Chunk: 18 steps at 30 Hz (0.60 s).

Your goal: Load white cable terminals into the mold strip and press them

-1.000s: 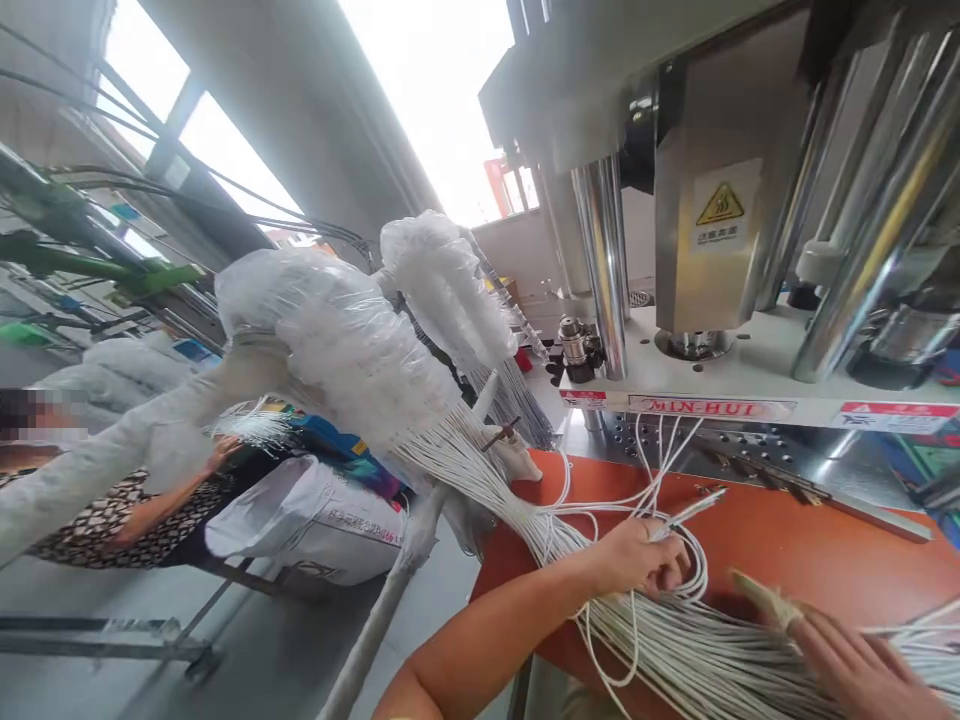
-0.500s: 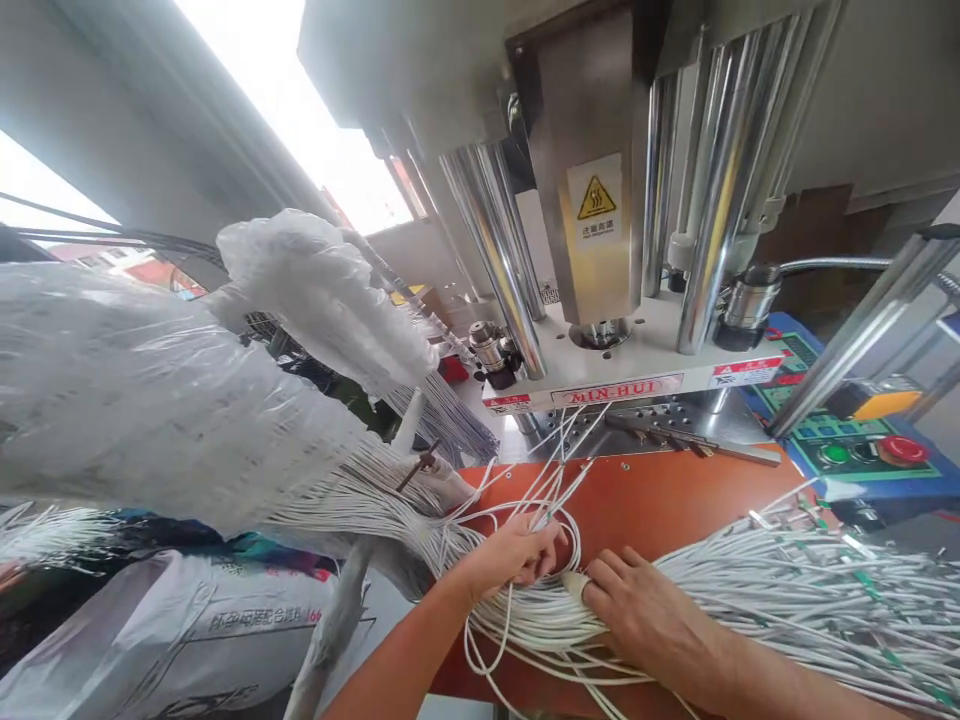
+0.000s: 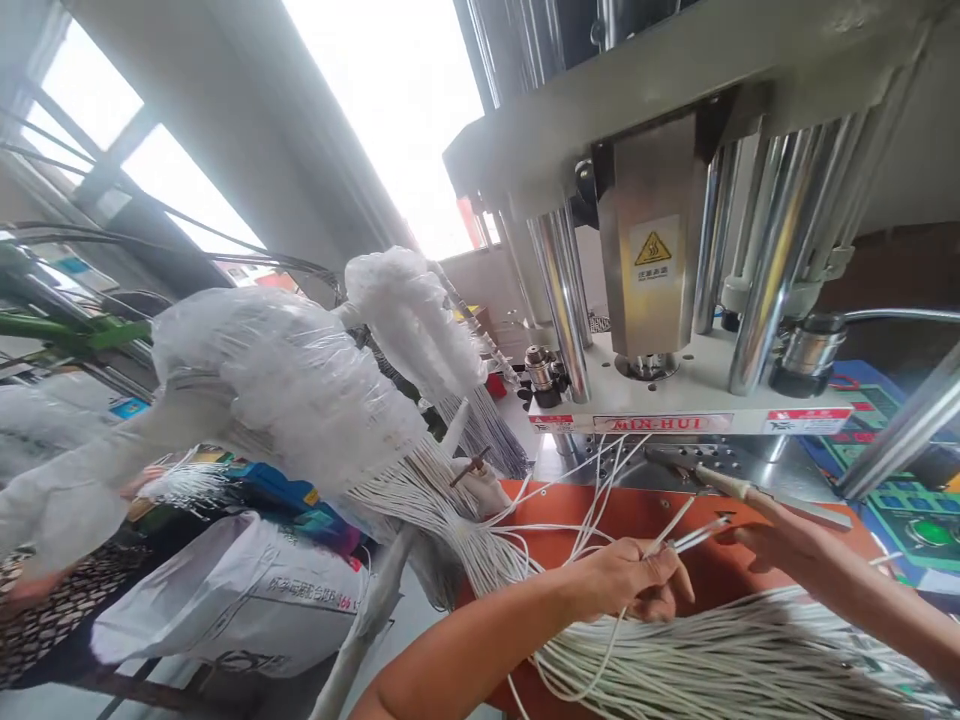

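Note:
My left hand (image 3: 652,580) is closed around a few thin white cables (image 3: 699,535), whose ends stick out to the right above the orange work surface (image 3: 540,545). My right hand (image 3: 772,525) is just beyond those ends, its covered index finger stretched towards the press base. A pale finger cot (image 3: 724,481) covers that fingertip. Nothing shows between the right fingers, though some are hidden. Beneath both hands spreads a thick bundle of white cables (image 3: 697,660), running off to the right. Metal strips (image 3: 806,505) lie at the base's front edge, close to the right hand.
A press (image 3: 652,330) with chrome columns and a heat-warning label stands ahead. A control panel with a green button (image 3: 934,532) is at right. Plastic-wrapped cable bundles (image 3: 300,370) hang left of a grey post (image 3: 364,620). A white sack (image 3: 247,600) and another person's arm (image 3: 45,585) are further left.
My right hand has lifted off the cable bundle and reached forward to the press base. My left hand still grips cables, now nearer the right hand's side. The view has turned left and up.

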Each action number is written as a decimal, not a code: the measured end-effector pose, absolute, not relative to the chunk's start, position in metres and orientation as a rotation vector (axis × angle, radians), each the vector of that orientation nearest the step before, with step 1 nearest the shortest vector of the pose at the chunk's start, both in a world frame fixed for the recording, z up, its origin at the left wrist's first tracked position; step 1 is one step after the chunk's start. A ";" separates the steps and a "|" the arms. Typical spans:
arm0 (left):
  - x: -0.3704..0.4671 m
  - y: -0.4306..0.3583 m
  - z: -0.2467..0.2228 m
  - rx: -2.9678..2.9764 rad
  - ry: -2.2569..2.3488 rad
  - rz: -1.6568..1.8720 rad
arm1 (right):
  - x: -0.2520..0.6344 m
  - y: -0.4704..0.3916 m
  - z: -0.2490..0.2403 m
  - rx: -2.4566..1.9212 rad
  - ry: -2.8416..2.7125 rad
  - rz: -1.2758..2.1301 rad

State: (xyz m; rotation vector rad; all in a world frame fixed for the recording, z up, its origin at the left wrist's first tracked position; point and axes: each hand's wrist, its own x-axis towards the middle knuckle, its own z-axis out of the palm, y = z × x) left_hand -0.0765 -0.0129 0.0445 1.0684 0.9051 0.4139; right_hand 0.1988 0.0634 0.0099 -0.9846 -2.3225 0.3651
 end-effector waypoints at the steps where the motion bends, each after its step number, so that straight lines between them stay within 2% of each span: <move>1: -0.074 -0.011 0.046 1.066 0.899 0.392 | 0.197 0.065 0.014 -0.952 -2.345 0.456; 5: -0.064 -0.003 0.051 1.025 0.889 0.380 | 0.196 0.065 0.034 -0.882 -2.356 0.736; 12: -0.040 0.011 0.043 0.955 0.851 0.394 | 0.180 0.046 0.047 -0.705 -2.399 0.611; 16: -0.032 0.013 0.038 0.836 0.869 0.497 | 0.191 0.047 0.031 -0.925 -2.272 0.745; 18: -0.031 0.012 0.040 0.805 0.900 0.522 | 0.206 0.055 0.026 -1.090 -2.119 0.693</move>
